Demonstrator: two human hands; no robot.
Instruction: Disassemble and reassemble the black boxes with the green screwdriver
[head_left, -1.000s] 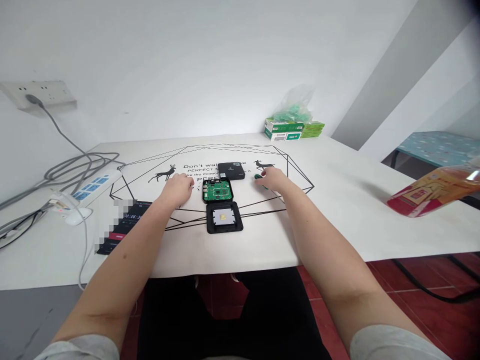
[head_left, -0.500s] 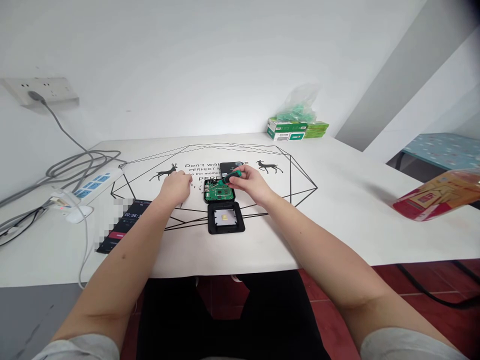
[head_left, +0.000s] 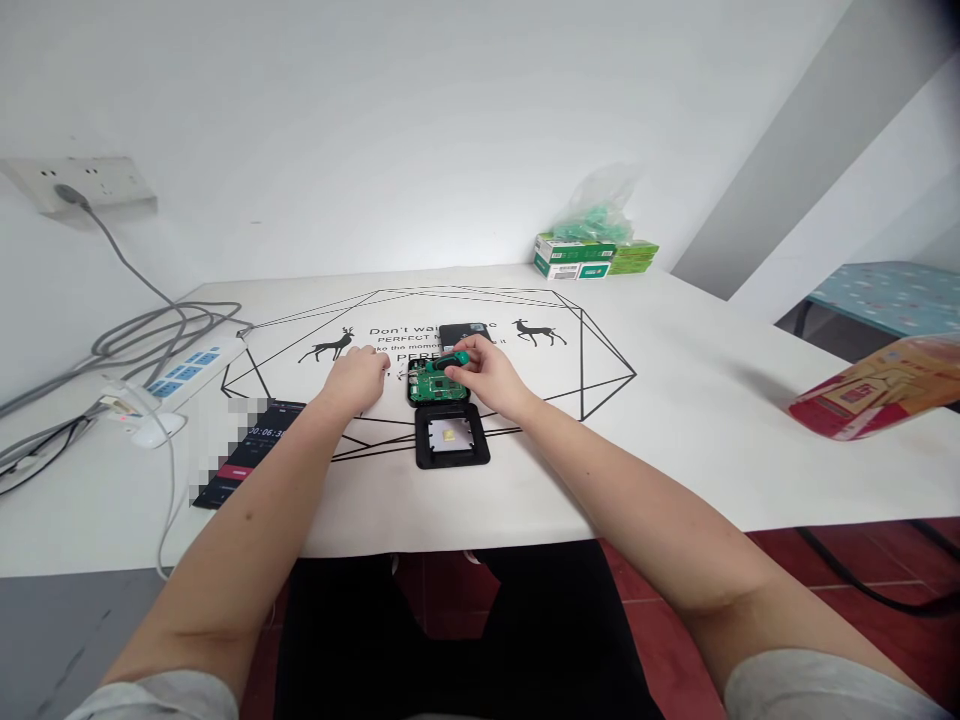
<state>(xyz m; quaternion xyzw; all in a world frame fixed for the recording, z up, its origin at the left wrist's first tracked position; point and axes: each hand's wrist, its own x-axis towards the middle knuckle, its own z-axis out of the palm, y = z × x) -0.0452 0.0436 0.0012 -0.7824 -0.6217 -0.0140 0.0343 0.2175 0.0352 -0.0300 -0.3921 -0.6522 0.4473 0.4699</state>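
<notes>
My right hand [head_left: 487, 375] holds a green and black screwdriver [head_left: 448, 361] over the upper part of a green circuit board [head_left: 436, 386]. The screwdriver lies almost level; its tip is hard to make out. The board sits in a black case half, which touches a black lid [head_left: 452, 460] with a pale square in its middle, nearer to me. To the left of the board, my left hand [head_left: 356, 380] rests on the mat with curled fingers. Whatever its fingertips hold, if anything, is hidden. Small dark specks [head_left: 401, 376] lie between that hand and the board.
Behind the board lies a dark flat object [head_left: 463, 334]. On the left are a phone [head_left: 247, 450] showing a timer, a power strip [head_left: 191, 365] and grey cables [head_left: 161, 330]. Green-and-white boxes [head_left: 576, 257] stand at the back; a red and orange packet [head_left: 874, 390] is at the right.
My right hand has shifted slightly left, and the screwdriver has tipped flatter over the board. My left hand has edged a little to the right. The case and lid have stayed put.
</notes>
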